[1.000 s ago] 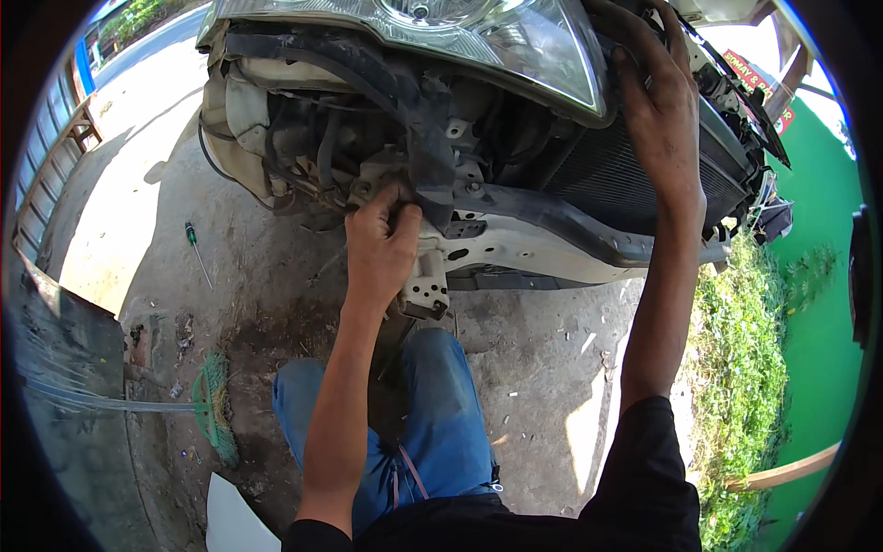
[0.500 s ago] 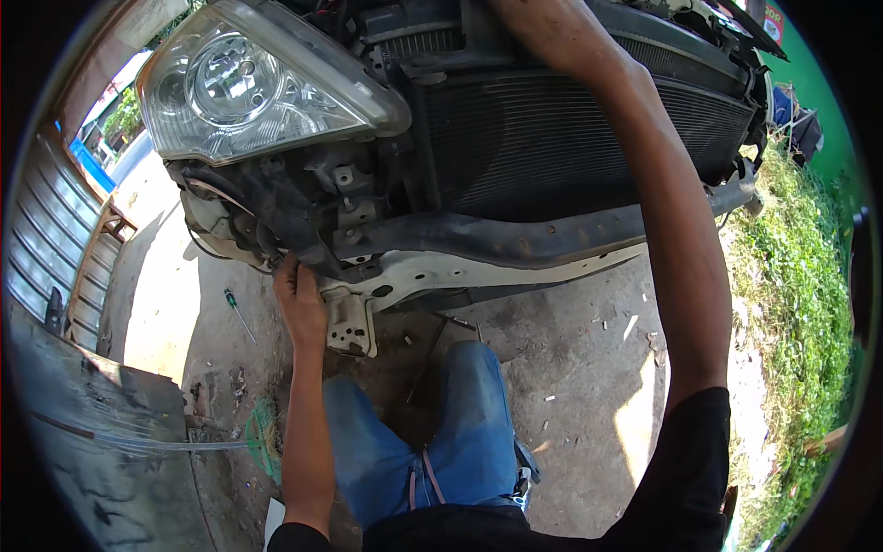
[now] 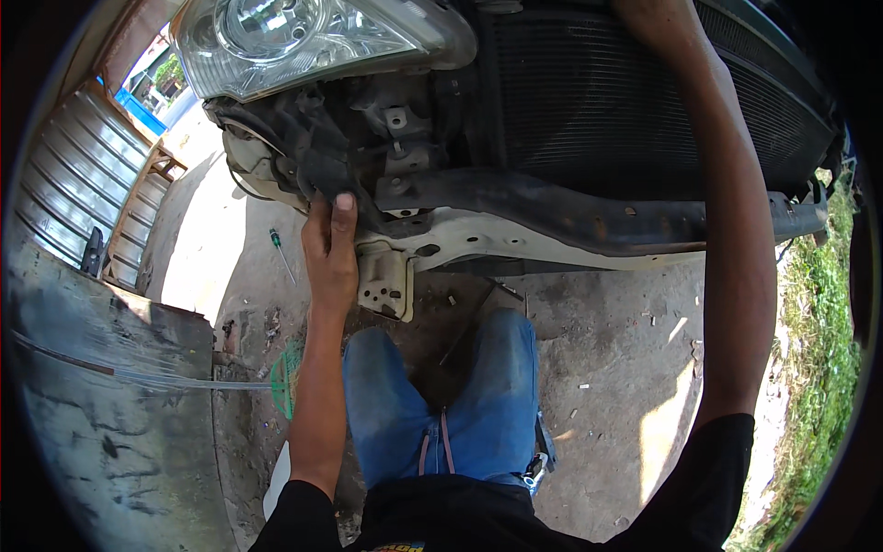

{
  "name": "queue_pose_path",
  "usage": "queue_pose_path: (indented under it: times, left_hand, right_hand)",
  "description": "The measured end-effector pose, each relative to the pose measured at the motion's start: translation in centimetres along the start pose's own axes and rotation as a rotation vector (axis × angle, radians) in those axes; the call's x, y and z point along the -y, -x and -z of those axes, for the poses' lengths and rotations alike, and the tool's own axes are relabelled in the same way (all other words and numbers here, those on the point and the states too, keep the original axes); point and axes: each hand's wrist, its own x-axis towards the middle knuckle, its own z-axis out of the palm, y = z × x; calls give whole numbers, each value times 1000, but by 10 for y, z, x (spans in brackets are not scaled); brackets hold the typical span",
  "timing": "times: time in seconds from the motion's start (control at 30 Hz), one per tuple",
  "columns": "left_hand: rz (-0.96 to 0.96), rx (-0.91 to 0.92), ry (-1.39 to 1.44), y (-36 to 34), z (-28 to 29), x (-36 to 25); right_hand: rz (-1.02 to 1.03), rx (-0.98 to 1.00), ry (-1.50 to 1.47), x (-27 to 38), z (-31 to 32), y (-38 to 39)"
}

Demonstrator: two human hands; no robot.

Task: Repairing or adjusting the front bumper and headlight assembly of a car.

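Observation:
The front of a car stands in front of me with its bumper cover off. My left hand (image 3: 333, 239) is closed at the lower end of a black plastic piece (image 3: 324, 152) beneath the headlight (image 3: 317, 41); the thumb shows, and most of the fingertips are hidden. My right hand (image 3: 655, 20) reaches up across the radiator (image 3: 589, 101), its fingers cut off by the top edge. Below the radiator runs a dark crossbar (image 3: 543, 207) over a pale metal beam (image 3: 510, 241). A pale bracket with holes (image 3: 382, 283) hangs just right of my left hand.
A screwdriver with a green handle (image 3: 283, 254) lies on the concrete floor left of my left arm. Green netting (image 3: 283, 382) lies nearer me. A scuffed panel (image 3: 120, 396) stands at the left, and grass (image 3: 819, 377) borders the right.
The view has shifted, so the car appears higher and further right. My left thumb now shows upright against the black piece. The right hand stays at the top, over the radiator.

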Motion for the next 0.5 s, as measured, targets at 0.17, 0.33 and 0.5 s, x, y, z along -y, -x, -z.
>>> queue_pose_path:
  times: [0.17,0.33,0.5]
  left_hand:
    - [113,-96,-89,-4,-13,-40]
    - [86,-155,44,-5,-20,-44]
    - [50,-167,48,-6,-23,-43]
  right_hand:
    - [-18,12,40,3,2,1]
    - [-40,-59,30,-4,-8,1]
    - [-64,-16,-19,2,-6,0]
